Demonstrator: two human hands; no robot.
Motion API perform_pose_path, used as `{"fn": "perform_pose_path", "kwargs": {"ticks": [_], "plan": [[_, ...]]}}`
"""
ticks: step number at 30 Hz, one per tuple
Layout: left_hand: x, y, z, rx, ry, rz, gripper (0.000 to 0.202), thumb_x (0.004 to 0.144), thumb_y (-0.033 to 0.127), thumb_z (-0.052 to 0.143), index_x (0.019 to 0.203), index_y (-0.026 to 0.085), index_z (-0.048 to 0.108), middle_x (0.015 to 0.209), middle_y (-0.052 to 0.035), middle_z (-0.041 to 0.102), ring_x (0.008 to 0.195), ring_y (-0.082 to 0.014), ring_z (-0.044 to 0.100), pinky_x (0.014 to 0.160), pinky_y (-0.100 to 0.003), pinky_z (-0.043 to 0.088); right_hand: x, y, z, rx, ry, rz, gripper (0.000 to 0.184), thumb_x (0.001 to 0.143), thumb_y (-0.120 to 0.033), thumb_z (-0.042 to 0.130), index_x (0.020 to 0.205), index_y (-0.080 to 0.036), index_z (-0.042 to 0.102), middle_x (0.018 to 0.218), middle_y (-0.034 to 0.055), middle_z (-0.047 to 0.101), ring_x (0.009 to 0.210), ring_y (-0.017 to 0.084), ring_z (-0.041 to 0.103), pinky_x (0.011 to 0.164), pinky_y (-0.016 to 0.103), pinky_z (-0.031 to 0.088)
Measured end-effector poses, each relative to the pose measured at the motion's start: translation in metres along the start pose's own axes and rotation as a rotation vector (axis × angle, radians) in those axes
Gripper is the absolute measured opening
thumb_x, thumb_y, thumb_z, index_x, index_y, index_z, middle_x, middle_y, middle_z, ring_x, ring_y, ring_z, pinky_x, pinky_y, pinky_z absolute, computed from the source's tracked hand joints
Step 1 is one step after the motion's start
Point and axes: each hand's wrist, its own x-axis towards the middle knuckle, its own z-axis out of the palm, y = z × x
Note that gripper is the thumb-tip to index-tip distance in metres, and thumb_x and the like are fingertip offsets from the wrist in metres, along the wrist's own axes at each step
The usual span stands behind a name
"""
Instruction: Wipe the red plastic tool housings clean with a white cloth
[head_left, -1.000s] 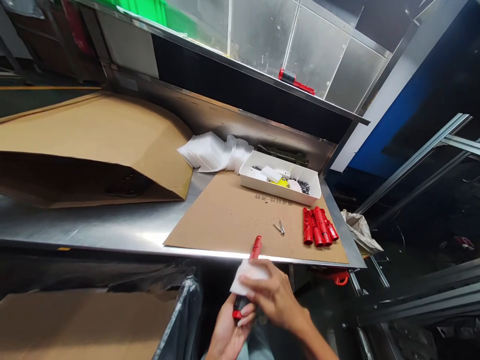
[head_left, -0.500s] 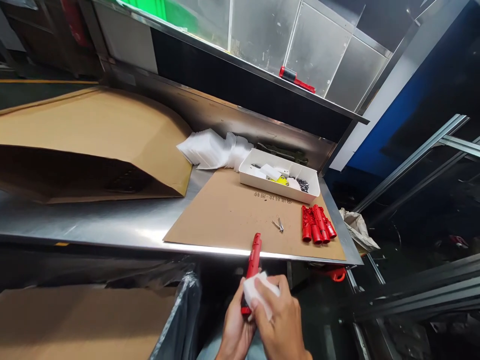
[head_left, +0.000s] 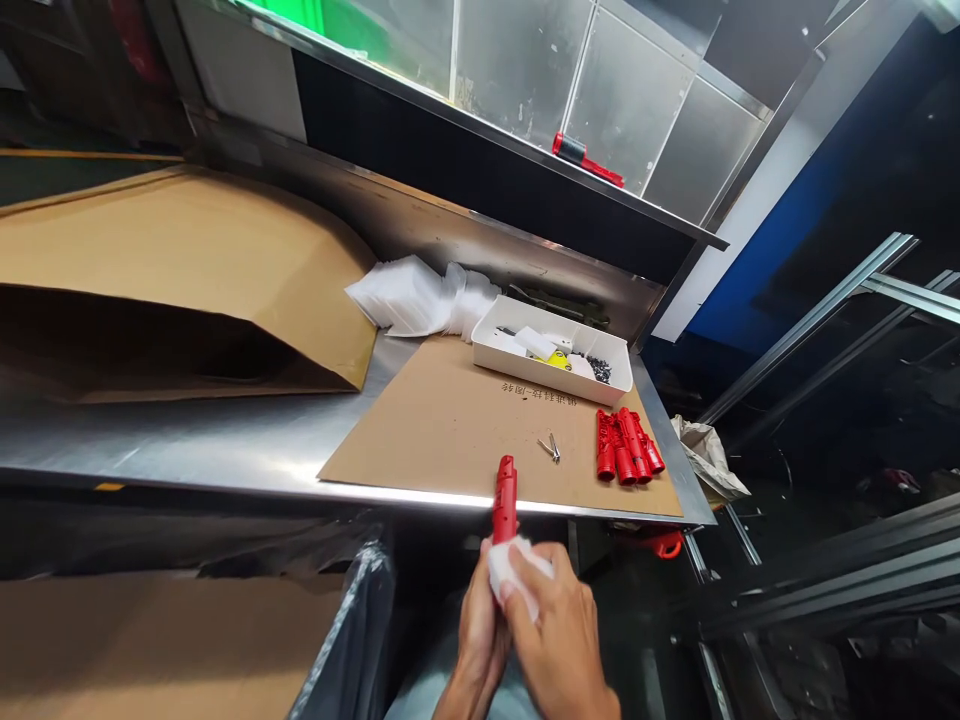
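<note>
left hand (head_left: 480, 630) gripped the lower end of a red tool (head_left: 505, 497), upright just below the worktop (head_left: 225, 450) edge, so its top stayed exposed. right hand (head_left: 559, 635) fingers pinched a white wipe (head_left: 510, 570) against the body, apparently to wipe it.

Your left hand (head_left: 480, 625) gripped the lower end of a red tool (head_left: 505, 497) that stood nearly upright below the steel bench's edge (head_left: 225, 450), while your right hand (head_left: 555, 640) pressed a white wipe (head_left: 510, 572) around its shaft. On the cardboard sheet (head_left: 450, 420) lay a small pair of metal pins (head_left: 550, 449), with a row of red tools (head_left: 624, 446) just to their right and a white tray (head_left: 551, 350) of small parts behind them. A stack of white bags (head_left: 420, 297) sat left of the tray, beside a large cardboard box (head_left: 180, 280) lying on its side.
</note>
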Motion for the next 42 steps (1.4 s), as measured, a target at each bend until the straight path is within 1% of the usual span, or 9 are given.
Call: {"fn": "perform_pose_path", "kwargs": {"ticks": [8,16,20,23,28,32,35,39,42], "plan": [[-0.012,0.0,-0.002,0.009,-0.027,0.162,0.028,0.097,0.027,0.051,0.114,0.012,0.068,0.108,-0.0107,0.074,0.106,-0.0242,0.067,0.084,-0.029,0.057,0.006,-0.001,0.003,0.057,0.154,-0.038,0.039,0.094,-0.031,0.046,0.126,-0.03,0.068,0.117,0.009,0.066,0.094,0.023,0.071,0.081,0.032,0.057],[-0.032,0.007,-0.001,0.1,-0.166,0.29,0.075,0.062,0.06,0.085,0.126,0.027,0.066,0.135,-0.0036,0.063,0.131,-0.0322,0.049,0.096,-0.03,0.052,0.024,-0.018,-0.01,0.127,0.245,-0.062,0.042,0.094,-0.033,0.042,0.127,-0.027,0.067,0.125,0.0117,0.063,0.106,0.027,0.069,0.089,0.039,0.056],[-0.031,0.015,-0.006,0.122,-0.195,0.328,0.077,0.064,0.063,0.082,0.129,0.026,0.065,0.133,-0.0052,0.065,0.117,-0.0304,0.06,0.088,-0.029,0.055,0.005,-0.02,-0.007,0.191,0.192,-0.164,0.043,0.091,-0.031,0.045,0.129,-0.032,0.065,0.119,0.0096,0.065,0.098,0.024,0.071,0.081,0.034,0.057],[-0.036,0.016,-0.007,0.164,-0.254,0.322,0.078,0.064,0.059,0.084,0.13,0.023,0.064,0.099,-0.0066,0.075,0.074,-0.022,0.068,0.056,-0.024,0.055,-0.005,-0.017,-0.009,0.24,0.241,-0.168,0.041,0.09,-0.031,0.047,0.125,-0.035,0.068,0.117,0.0089,0.064,0.097,0.023,0.07,0.08,0.034,0.056],[-0.073,0.025,-0.007,0.101,-0.423,0.032,0.046,0.085,0.042,0.073,0.125,0.02,0.068,0.043,0.0026,0.047,0.036,-0.0085,0.04,0.033,-0.014,0.033,0.066,-0.006,-0.051,0.499,0.326,-0.038,0.046,0.081,-0.043,0.059,0.118,-0.021,0.073,0.126,0.0159,0.061,0.116,0.032,0.058,0.104,0.049,0.042],[-0.102,0.046,-0.008,-0.193,-0.442,-0.279,0.042,0.102,0.031,0.037,0.125,0.011,0.067,0.092,-0.023,0.072,0.034,-0.0016,0.039,0.033,-0.012,0.035,0.094,0.019,-0.08,0.719,0.325,0.003,0.061,0.081,-0.054,0.057,0.127,-0.016,0.067,0.122,0.0136,0.065,0.1,0.024,0.063,0.089,0.038,0.052],[-0.112,0.054,-0.009,-0.309,-0.423,-0.3,0.043,0.102,0.03,0.034,0.126,0.016,0.066,0.128,-0.0296,0.061,0.035,-0.0006,0.043,0.031,-0.011,0.035,0.075,0.036,-0.082,0.857,0.266,0.063,0.063,0.083,-0.058,0.058,0.129,-0.016,0.065,0.103,0.0106,0.072,0.064,0.014,0.057,0.056,0.026,0.049],[-0.115,0.054,-0.013,-0.32,-0.424,-0.335,0.041,0.1,0.036,0.04,0.125,0.018,0.067,0.122,-0.0301,0.065,0.033,-0.0017,0.042,0.03,-0.013,0.035,0.049,0.048,-0.076,0.953,0.216,0.109,0.058,0.082,-0.056,0.063,0.125,-0.018,0.068,0.099,0.0086,0.073,0.05,0.008,0.044,0.043,0.02,0.036],[-0.115,0.054,-0.015,-0.253,-0.375,-0.318,0.043,0.098,0.04,0.044,0.125,0.015,0.067,0.089,-0.0251,0.073,0.03,-0.0039,0.039,0.03,-0.014,0.033,0.042,0.05,-0.072,0.98,0.197,0.096,0.057,0.08,-0.052,0.067,0.129,-0.022,0.065,0.119,0.0099,0.069,0.062,0.012,0.056,0.052,0.023,0.046]]}}
